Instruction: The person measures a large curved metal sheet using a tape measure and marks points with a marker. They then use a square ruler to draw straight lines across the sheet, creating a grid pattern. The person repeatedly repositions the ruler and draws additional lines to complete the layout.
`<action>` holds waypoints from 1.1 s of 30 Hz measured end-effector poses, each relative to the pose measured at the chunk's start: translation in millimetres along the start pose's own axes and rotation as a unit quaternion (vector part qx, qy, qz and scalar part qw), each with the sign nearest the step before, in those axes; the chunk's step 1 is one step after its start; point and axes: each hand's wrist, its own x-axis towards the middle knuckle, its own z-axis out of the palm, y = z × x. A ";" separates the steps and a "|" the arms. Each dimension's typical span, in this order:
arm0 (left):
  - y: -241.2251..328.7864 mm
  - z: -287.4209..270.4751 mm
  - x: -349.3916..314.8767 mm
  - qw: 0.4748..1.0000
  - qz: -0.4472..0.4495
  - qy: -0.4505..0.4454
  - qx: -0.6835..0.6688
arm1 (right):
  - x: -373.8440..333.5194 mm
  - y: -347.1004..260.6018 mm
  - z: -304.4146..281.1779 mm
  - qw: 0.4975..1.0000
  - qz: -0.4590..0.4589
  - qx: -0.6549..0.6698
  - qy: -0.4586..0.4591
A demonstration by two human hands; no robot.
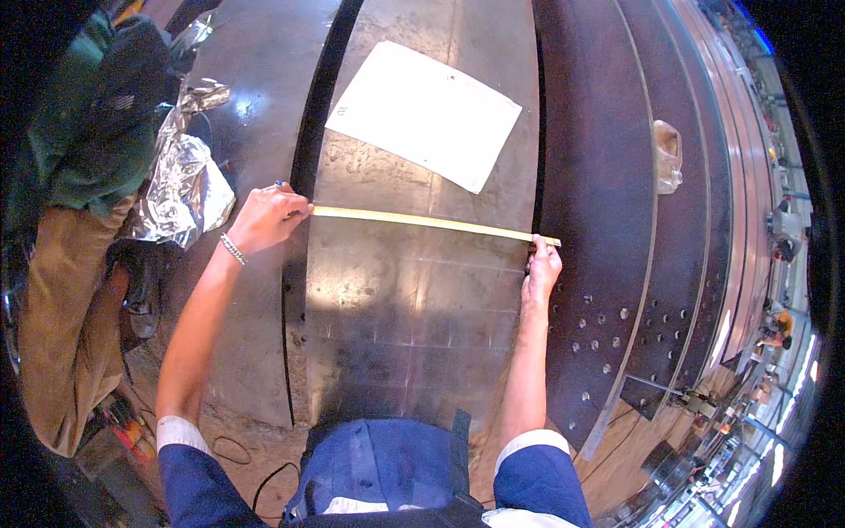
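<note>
A yellow measuring tape (422,221) is stretched across the steel plate (387,295) in front of me, sloping slightly down to the right. My left hand (271,216), with a chain bracelet at the wrist, pinches its left end by the plate's left edge. Something small and blue shows at the top of those fingers, too little to name. At the plate's right edge, my right hand (542,271) grips the tape between thumb and fingers, and a short piece sticks out past them. A white sheet of paper (427,119) lies on the plate beyond the tape. No tape case shows.
Dark gaps run along both sides of the plate. On the left stands a person (79,220) in a green top and tan trousers, beside crumpled silver foil (189,189). Rightward are long steel plates (594,176), some with drilled holes, and a translucent plastic jug (668,158).
</note>
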 end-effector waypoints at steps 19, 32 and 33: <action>8.4 -14.1 18.2 0.999 -0.005 -0.046 -0.019 | -10.2 -4.5 8.5 0.991 0.013 0.110 0.078; 5.1 -14.5 16.4 0.998 -0.023 -0.032 -0.038 | -13.4 -8.6 10.4 0.993 -0.010 0.106 0.041; 5.0 -14.9 15.9 0.998 -0.028 -0.032 -0.038 | -12.6 -8.3 13.1 0.994 -0.026 0.103 0.039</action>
